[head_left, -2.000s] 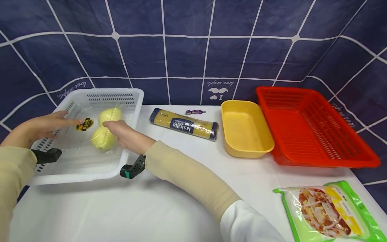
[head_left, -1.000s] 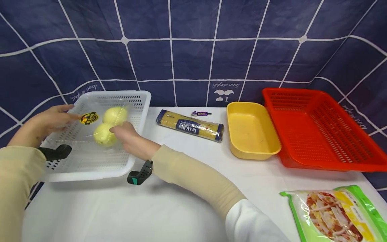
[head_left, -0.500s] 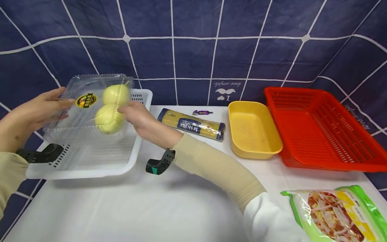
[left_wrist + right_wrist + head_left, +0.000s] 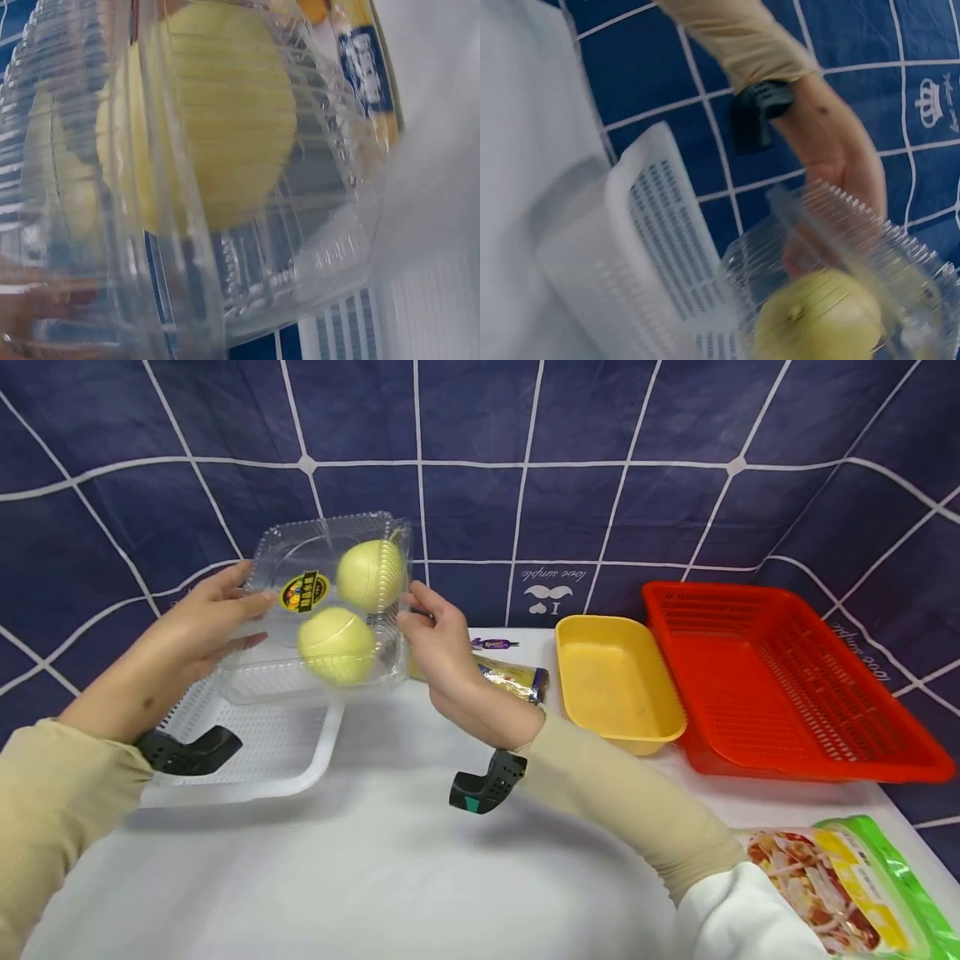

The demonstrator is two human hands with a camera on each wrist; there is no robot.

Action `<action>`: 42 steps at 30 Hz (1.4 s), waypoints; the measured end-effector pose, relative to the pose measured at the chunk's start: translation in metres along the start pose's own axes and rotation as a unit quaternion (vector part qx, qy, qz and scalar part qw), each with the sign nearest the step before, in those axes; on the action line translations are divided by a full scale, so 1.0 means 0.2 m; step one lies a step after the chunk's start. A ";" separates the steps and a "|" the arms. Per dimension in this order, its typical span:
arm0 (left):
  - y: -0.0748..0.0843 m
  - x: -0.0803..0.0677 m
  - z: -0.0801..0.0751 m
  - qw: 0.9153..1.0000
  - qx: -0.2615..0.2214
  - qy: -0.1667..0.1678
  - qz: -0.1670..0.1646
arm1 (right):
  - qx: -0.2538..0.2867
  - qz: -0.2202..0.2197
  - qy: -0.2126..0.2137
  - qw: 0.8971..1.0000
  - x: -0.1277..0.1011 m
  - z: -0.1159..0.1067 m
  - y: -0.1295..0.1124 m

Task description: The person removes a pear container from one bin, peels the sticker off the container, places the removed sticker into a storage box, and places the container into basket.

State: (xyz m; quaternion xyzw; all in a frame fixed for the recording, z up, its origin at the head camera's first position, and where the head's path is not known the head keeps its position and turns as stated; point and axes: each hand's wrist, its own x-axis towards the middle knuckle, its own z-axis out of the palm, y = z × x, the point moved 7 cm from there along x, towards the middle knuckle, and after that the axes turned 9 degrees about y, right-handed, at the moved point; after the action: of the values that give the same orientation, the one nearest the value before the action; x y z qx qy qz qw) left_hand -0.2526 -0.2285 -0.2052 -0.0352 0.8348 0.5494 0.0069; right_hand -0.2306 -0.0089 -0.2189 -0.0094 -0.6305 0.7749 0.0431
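Observation:
Both hands hold a clear plastic clamshell box (image 4: 262,681) up in the air, its lid tilted toward the head camera. Two pale yellow round fruits (image 4: 337,646) lie inside, and a black round sticker (image 4: 303,592) is on the lid. My left hand (image 4: 198,622) grips the box's left edge, thumb on top and fingers beneath. At the opposite edge my right hand (image 4: 446,647) pinches the rim. Below the box, partly covered by it, is the white perforated basket (image 4: 247,789). In the left wrist view a fruit (image 4: 225,112) shows large through the ribbed plastic.
A yellow tub (image 4: 615,677) stands right of centre, beside a red perforated basket (image 4: 765,668). The la sicilia pasta packet (image 4: 517,679) lies partly behind my right hand, near a small purple candy (image 4: 493,644). A green-edged food bag (image 4: 840,885) lies at front right, partly under the right sleeve.
Both hands have lifted the clamshell box out of the white basket and moved it up and to the right. It now hangs over the basket's right side and the pasta packet's left end.

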 end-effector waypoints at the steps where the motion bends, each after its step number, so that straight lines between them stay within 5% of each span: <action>1: 0.01 0.00 0.03 1.000 -0.007 -0.001 0.005 | -0.002 -0.006 0.012 1.000 0.00 -0.03 0.01; 6: 0.04 -0.05 0.18 1.000 -0.005 -0.010 0.024 | 0.004 0.018 0.050 0.999 -0.02 -0.20 0.08; 11: 0.06 -0.12 0.35 0.997 0.017 -0.053 0.046 | 0.025 0.066 0.073 0.995 -0.13 -0.39 0.16; 17: 0.09 -0.18 0.54 0.987 0.056 -0.117 0.098 | 0.038 0.125 0.033 0.991 -0.37 -0.59 0.25; 22: 0.06 -0.22 0.71 0.965 0.098 -0.182 0.162 | 0.031 0.190 -0.030 0.981 -0.58 -0.69 0.37; 29: 0.02 -0.26 0.95 0.912 0.121 -0.292 0.260 | 0.026 0.286 -0.107 0.952 -0.83 -0.75 0.55; 36: -0.04 -0.26 1.12 0.880 0.135 -0.367 0.269 | 0.094 0.314 -0.177 0.928 -0.94 -0.76 0.66; 42: -0.08 -0.22 1.20 0.861 0.146 -0.397 0.281 | 0.117 0.328 -0.179 0.920 -0.96 -0.74 0.71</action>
State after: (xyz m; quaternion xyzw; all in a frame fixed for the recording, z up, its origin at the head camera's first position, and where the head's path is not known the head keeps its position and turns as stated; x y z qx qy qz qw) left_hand -0.2143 -0.0132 -0.3124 0.4236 0.8065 0.3669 0.1884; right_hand -0.0369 0.0929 -0.3951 -0.0719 -0.4942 0.8027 -0.3261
